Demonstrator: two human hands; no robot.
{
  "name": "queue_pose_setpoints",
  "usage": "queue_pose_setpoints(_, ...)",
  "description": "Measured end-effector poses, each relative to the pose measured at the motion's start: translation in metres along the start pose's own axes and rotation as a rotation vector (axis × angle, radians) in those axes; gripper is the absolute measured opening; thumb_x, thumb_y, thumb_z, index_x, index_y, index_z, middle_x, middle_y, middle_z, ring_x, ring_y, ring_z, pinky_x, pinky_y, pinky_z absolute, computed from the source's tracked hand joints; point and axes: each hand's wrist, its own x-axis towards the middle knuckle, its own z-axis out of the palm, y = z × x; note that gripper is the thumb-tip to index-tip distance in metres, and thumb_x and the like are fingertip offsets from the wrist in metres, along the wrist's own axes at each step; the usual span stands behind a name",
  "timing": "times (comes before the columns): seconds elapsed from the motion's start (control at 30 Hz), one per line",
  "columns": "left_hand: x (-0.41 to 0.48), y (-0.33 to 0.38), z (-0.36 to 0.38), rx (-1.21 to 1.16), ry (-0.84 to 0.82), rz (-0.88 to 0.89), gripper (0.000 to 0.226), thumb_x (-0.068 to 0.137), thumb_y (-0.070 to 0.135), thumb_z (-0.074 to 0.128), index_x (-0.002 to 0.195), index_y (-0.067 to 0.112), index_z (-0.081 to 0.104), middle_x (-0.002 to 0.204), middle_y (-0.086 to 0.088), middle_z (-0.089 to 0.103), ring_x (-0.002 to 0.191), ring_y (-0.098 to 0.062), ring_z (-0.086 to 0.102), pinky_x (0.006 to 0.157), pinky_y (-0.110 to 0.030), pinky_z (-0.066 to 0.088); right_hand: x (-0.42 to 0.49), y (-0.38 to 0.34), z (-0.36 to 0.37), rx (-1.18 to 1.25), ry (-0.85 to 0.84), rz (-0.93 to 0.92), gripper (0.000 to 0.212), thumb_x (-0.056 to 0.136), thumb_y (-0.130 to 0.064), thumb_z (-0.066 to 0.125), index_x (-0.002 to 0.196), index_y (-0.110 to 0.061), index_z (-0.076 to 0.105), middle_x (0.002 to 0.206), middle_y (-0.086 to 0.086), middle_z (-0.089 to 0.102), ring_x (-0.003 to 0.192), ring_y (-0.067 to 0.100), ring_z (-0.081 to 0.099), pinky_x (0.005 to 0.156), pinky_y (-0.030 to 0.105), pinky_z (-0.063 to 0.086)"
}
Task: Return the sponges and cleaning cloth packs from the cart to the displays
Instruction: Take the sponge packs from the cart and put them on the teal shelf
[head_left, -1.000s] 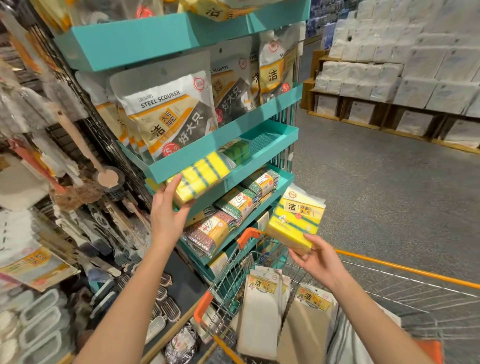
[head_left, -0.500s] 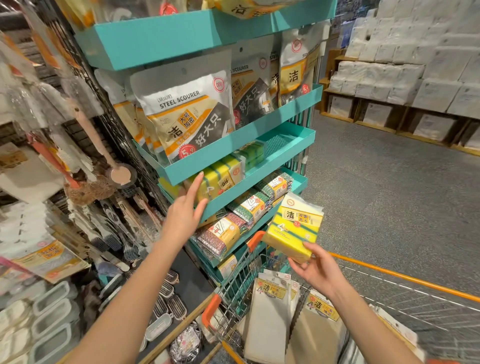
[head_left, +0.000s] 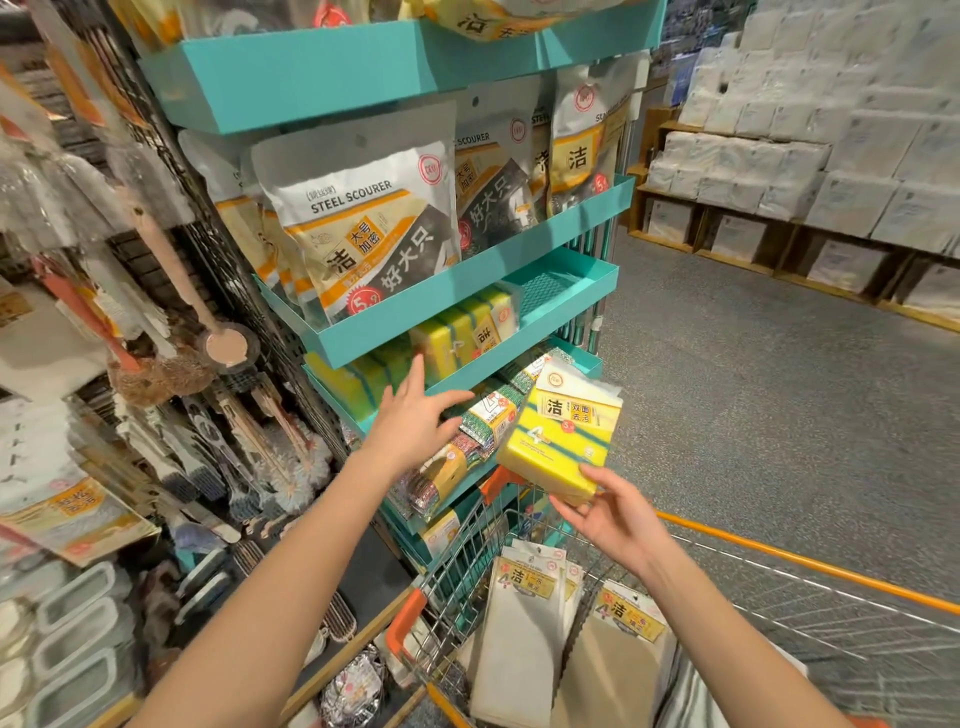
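Note:
My right hand (head_left: 615, 514) grips a yellow sponge pack (head_left: 563, 439) from below, holding it above the front of the wire cart (head_left: 467, 577). My left hand (head_left: 415, 418), fingers spread and holding nothing, hovers in front of the teal sponge tray (head_left: 550, 325). Yellow-green sponge packs (head_left: 462, 332) lie in that tray, whose right end is bare. Two cleaning cloth packs, one white (head_left: 524, 623) and one beige (head_left: 618, 654), stand in the cart.
Steel scourer bags (head_left: 363, 234) fill the tray above. A lower tray holds mesh-wrapped sponge packs (head_left: 483, 421). Brushes and utensils (head_left: 218, 441) hang on the grid at left. Tissue packs (head_left: 831, 145) are stacked across the grey aisle floor at right.
My left hand let go of the sponge pack it pushed into the tray and drew back, fingers open. My right hand still holds its pack near the cart front.

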Motion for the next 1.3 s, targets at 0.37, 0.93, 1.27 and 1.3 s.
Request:
queue_pose_setpoints(0.37, -0.037, 0.016, -0.014, -1.031, 0.037, 0.021, 0.061, 0.087, 0.053, 0.052, 0.142, 0.049, 0.026, 0.133, 0.009, 0.055, 0.110, -0.012, 0.056, 0.097, -0.040, 0.049, 0.005, 0.011, 0.054, -0.086, -0.273, 0.071, 0.095, 0.055, -0.015, 0.090, 0.137, -0.013, 0.042, 0.128, 0.016, 0.059, 0.115, 0.030, 0.058, 0.095, 0.046, 0.050)
queue_pose_setpoints(0.93, -0.090, -0.052, -0.020, -0.210, 0.765, 0.252, 0.067, 0.075, -0.009, 0.071, 0.128, 0.029, 0.055, 0.139, -0.014, 0.034, 0.130, -0.034, 0.038, 0.101, -0.047, 0.044, 0.014, 0.034, 0.059, -0.160, -0.116, 0.143, 0.051, 0.086, -0.015, 0.065, 0.134, -0.008, 0.049, 0.126, 0.018, 0.061, 0.111, 0.033, 0.063, 0.093, 0.045, 0.051)
queue_pose_setpoints(1.27, -0.071, -0.037, -0.017, -0.322, 0.691, 0.135, 0.060, 0.085, 0.008, 0.066, 0.138, 0.030, 0.047, 0.134, -0.001, 0.042, 0.123, -0.016, 0.043, 0.097, -0.041, 0.045, -0.007, 0.012, 0.024, -0.065, -0.070, 0.114, 0.024, 0.079, -0.013, 0.066, 0.102, -0.005, 0.069, 0.122, 0.018, 0.063, 0.108, 0.032, 0.063, 0.092, 0.042, 0.049)
queue_pose_setpoints(1.3, -0.072, -0.036, -0.013, -0.347, 0.705, 0.105, 0.061, 0.085, 0.009, 0.066, 0.139, 0.031, 0.047, 0.134, -0.002, 0.043, 0.124, -0.016, 0.042, 0.098, -0.039, 0.044, -0.008, 0.010, 0.020, -0.053, -0.062, 0.104, 0.033, 0.078, -0.013, 0.067, 0.110, -0.006, 0.064, 0.121, 0.018, 0.064, 0.109, 0.032, 0.063, 0.093, 0.042, 0.049)
